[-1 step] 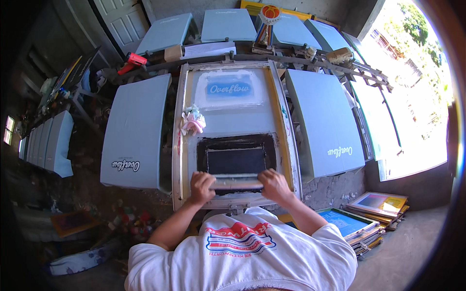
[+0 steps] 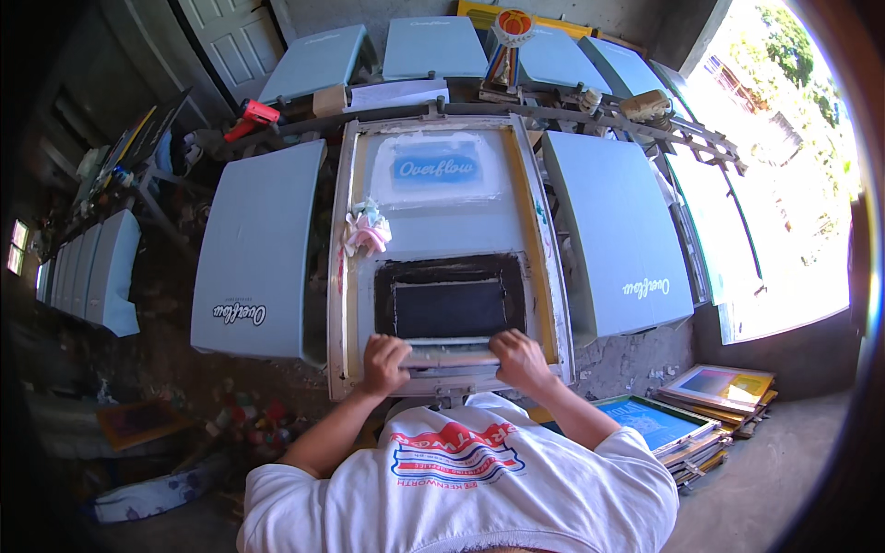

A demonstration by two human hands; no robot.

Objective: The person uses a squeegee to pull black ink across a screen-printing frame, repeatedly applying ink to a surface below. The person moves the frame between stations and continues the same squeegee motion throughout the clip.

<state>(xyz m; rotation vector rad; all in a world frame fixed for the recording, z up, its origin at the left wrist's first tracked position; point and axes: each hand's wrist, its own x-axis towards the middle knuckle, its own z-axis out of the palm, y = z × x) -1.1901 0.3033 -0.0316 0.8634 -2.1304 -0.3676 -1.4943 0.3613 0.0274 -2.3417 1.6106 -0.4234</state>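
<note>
My left hand (image 2: pixel 384 363) and my right hand (image 2: pixel 522 358) are both closed, gripping opposite ends of a long squeegee (image 2: pixel 449 354). The squeegee lies crosswise at the near end of a printing screen (image 2: pixel 339 249), which has a worn, pale frame. Just beyond the blade, a dark rectangle of ink (image 2: pixel 450 309) with black smeared edges covers the mesh. Farther up the same screen is a blue patch (image 2: pixel 433 168) with white script lettering. A crumpled pink and pale blue wad (image 2: pixel 368 230) sits by the screen's left rail.
Pale blue fabric-covered boards stand left (image 2: pixel 258 240) and right (image 2: pixel 613 230), with several more behind a metal rail (image 2: pixel 387 112). On that rail are a red heat gun or dryer (image 2: pixel 259 113) and a trophy (image 2: pixel 503 64). Framed screens (image 2: pixel 650 424) are stacked on the floor at right.
Both hands and the squeegee have shifted slightly toward my body, baring a little more of the dark ink's near part. My grip is unchanged.
</note>
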